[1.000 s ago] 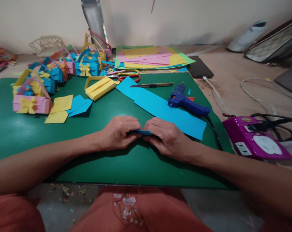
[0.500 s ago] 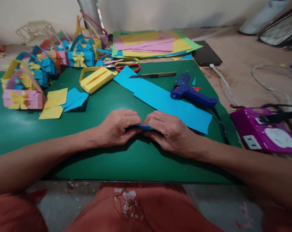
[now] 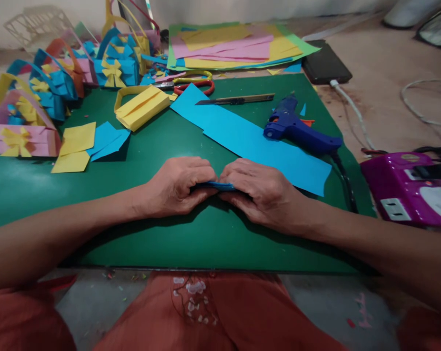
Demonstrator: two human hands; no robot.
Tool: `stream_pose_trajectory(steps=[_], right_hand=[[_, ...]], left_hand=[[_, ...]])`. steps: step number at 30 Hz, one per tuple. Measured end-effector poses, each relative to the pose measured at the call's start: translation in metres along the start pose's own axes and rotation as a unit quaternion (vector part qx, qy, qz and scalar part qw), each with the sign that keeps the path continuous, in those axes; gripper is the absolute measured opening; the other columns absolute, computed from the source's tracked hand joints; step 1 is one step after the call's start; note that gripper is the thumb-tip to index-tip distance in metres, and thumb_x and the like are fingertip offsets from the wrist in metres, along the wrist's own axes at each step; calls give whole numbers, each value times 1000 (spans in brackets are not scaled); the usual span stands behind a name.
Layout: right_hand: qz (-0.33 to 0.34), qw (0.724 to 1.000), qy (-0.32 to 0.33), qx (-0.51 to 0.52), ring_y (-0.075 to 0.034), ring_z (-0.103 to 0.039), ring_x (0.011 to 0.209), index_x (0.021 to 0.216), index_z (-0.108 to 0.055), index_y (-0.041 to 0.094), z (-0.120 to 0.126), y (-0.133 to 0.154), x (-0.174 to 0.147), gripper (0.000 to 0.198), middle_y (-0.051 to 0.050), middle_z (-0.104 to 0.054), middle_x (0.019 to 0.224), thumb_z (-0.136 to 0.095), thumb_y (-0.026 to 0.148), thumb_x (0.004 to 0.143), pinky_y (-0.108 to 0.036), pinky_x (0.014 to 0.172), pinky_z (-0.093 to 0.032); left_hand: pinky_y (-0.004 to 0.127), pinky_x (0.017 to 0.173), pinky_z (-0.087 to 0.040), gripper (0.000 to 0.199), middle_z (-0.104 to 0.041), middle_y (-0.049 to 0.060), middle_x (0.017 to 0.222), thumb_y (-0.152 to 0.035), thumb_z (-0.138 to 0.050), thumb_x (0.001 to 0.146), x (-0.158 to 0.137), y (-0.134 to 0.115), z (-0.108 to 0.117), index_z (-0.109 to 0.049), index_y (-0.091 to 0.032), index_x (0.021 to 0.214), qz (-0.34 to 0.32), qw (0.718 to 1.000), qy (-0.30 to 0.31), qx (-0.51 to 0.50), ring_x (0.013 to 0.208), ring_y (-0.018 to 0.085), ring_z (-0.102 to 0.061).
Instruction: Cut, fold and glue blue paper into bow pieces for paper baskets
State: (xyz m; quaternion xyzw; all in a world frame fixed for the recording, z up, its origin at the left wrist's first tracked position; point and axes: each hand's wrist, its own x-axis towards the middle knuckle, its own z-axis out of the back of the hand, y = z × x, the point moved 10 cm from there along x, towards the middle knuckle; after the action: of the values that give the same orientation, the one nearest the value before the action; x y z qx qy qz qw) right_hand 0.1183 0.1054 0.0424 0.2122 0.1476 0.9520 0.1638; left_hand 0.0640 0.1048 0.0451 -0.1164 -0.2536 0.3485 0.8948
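Between my two hands is a narrow folded blue paper strip (image 3: 220, 185), held low over the green table mat (image 3: 162, 243). My left hand (image 3: 185, 185) pinches its left part, thumb below and fingers curled on top. My right hand (image 3: 258, 192) grips the right part the same way, with the knuckles of both hands nearly touching. Most of the strip is hidden inside the fingers. Just beyond my right hand lie flat blue paper strips (image 3: 249, 139), with a blue glue gun (image 3: 300, 129) resting on them.
A yellow paper basket (image 3: 143, 108), scissors (image 3: 194, 83) and a cutter knife (image 3: 238, 99) lie farther back. Finished paper baskets (image 3: 25, 139) crowd the left. Yellow squares (image 3: 76, 139), coloured sheets (image 3: 223, 46), a phone (image 3: 326, 62) and a purple power box (image 3: 406, 187) surround the work area.
The camera view has shifted slightly, so the things at the back appear higher. Both hands keep their grip on the folded blue strip, with little visible change in their pose.
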Motion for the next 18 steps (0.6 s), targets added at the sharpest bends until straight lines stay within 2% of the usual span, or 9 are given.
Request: stream_pose_trajectory(steps=[18], right_hand=[[-10, 1000, 24, -13, -21, -56, 81, 81, -56, 16, -3, -1, 1, 19, -11, -62, 83, -41, 21, 90, -36, 70, -47]], left_hand=[[23, 61, -44, 18, -62, 6, 70, -20, -48, 88, 0, -2, 0, -58, -13, 74, -8, 1000, 1, 3, 67, 14, -58]])
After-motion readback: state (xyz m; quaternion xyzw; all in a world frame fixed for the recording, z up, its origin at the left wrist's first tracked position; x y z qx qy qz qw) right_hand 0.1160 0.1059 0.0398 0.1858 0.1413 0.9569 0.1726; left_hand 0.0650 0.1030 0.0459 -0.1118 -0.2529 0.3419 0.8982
